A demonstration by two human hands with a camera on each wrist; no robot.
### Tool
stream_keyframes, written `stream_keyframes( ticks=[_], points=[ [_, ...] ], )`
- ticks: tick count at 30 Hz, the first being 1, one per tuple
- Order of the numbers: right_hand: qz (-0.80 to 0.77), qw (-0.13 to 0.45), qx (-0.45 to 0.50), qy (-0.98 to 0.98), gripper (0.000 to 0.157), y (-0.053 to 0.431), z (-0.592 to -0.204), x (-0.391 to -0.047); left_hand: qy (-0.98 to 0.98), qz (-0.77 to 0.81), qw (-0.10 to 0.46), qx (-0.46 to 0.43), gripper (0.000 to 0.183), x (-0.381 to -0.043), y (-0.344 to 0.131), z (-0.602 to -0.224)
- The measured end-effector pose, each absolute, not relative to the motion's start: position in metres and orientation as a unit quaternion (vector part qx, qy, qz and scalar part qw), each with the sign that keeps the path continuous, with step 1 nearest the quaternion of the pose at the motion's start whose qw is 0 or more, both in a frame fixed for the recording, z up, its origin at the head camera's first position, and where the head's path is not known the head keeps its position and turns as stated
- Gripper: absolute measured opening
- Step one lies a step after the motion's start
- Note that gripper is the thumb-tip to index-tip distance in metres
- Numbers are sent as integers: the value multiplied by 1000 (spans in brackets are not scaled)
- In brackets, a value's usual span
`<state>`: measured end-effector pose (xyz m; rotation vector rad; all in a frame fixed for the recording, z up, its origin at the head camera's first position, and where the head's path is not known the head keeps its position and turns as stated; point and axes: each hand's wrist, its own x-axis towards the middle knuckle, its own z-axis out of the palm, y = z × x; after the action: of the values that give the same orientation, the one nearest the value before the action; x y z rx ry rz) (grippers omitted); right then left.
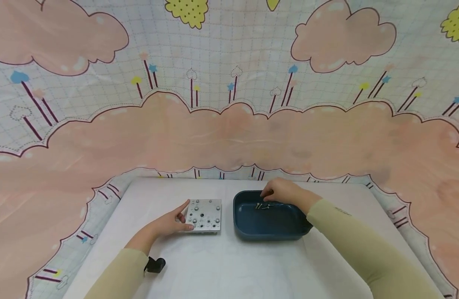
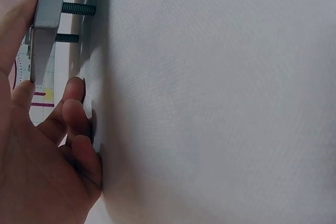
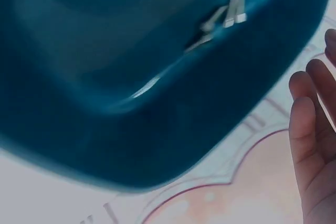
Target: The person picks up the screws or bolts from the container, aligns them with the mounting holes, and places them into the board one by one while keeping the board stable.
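Note:
My left hand [image 1: 167, 222] grips a square silver metal plate [image 1: 208, 216] by its left side, index finger at the far corner and thumb at the near one. Round screw heads and holes dot the plate's top. Threaded bolts [image 2: 79, 9] stick out beneath it in the left wrist view, where the other fingers [image 2: 79, 114] curl below. My right hand [image 1: 285, 193] reaches over the far rim of a dark blue bin [image 1: 267, 237], fingertips bent down above several small screws [image 1: 264, 206]. I cannot tell whether it pinches one.
Both plate and bin are on a white-covered table [image 1: 244, 265], the bin right of the plate. A patterned cloth [image 1: 252, 137] with clouds hangs behind the table's far edge. A small black device [image 1: 155, 265] sits at the left wrist.

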<state>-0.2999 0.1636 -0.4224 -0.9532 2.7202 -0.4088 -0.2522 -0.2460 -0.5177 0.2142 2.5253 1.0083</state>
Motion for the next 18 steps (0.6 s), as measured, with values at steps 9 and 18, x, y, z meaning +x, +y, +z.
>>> stream_keyframes(
  ticks=[9, 18],
  points=[
    [-116, 123, -308, 936, 18, 186, -436, -304, 904, 364, 209, 74, 108, -253, -247, -520],
    [-61, 143, -325, 933, 12, 176, -445, -313, 904, 363, 214, 75, 109, -255, -247, -519]
  ],
)
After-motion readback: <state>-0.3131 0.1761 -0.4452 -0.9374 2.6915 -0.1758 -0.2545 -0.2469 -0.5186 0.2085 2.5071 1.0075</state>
